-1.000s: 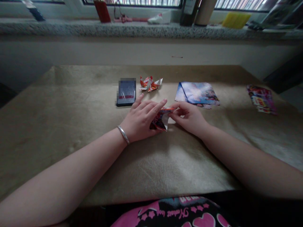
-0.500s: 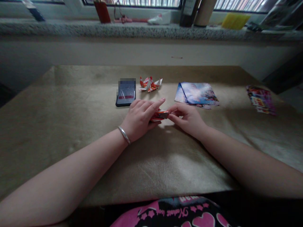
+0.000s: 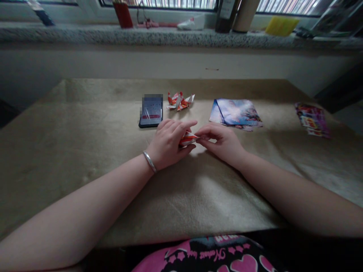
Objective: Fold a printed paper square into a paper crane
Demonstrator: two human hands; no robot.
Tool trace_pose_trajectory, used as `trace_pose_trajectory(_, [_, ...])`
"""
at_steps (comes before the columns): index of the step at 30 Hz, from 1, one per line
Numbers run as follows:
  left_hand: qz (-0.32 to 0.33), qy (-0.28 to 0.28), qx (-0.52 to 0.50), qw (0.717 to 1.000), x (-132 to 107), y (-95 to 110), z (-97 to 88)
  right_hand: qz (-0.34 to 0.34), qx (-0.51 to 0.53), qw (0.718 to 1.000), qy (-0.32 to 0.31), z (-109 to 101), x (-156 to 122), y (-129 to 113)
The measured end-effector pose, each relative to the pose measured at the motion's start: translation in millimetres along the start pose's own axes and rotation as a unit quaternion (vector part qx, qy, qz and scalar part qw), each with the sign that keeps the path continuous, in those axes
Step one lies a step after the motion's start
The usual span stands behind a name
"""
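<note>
A small folded piece of red, orange and white paper [image 3: 188, 139] is held between both hands just above the table. My left hand [image 3: 169, 143], with a silver bangle at the wrist, is closed around its left part and hides much of it. My right hand [image 3: 222, 141] pinches the paper's pointed right end between thumb and forefinger. Beyond my hands stands a folded paper figure [image 3: 180, 101] in the same red, orange and white, with several pointed tips.
A phone [image 3: 151, 111] lies on the gold-brown table [image 3: 85, 158] left of the figure. Printed sheets with a blue and pink picture [image 3: 236, 112] lie right of centre. Colourful cards [image 3: 312, 120] rest at the far right. Several things stand on the granite windowsill [image 3: 159, 36].
My right hand has shifted slightly left, towards my left hand. The paper between them has turned a little and shows more white, with a narrower point at its right end.
</note>
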State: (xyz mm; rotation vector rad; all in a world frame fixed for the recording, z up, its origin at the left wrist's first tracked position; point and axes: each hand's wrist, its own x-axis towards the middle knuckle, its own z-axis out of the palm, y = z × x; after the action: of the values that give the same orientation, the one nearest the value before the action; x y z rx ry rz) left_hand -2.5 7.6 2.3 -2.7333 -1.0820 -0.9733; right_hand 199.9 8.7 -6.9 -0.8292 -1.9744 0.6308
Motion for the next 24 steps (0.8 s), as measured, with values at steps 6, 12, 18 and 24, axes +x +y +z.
trace_pose_trajectory(6, [0.009, 0.010, -0.027, 1.000, -1.9, -0.3, 0.7, 0.008, -0.020, 0.999, 0.027, -1.5, -0.6, 0.4])
trace_pose_trajectory(12, [0.038, 0.027, -0.057, 0.997, -0.9, -3.8, 3.6, 0.023, 0.022, 0.999, -0.003, -0.2, -0.5, 4.9])
trace_pose_trajectory(18, [0.077, 0.042, -0.080, 0.993, -0.4, -1.1, 5.5, 0.027, 0.003, 1.000, -0.004, 0.2, 0.5, 1.9])
trace_pose_trajectory(24, [0.064, 0.086, -0.002, 0.994, 0.6, -0.3, 0.5, -0.017, -0.035, 0.999, 0.022, -1.6, 0.4, -2.7])
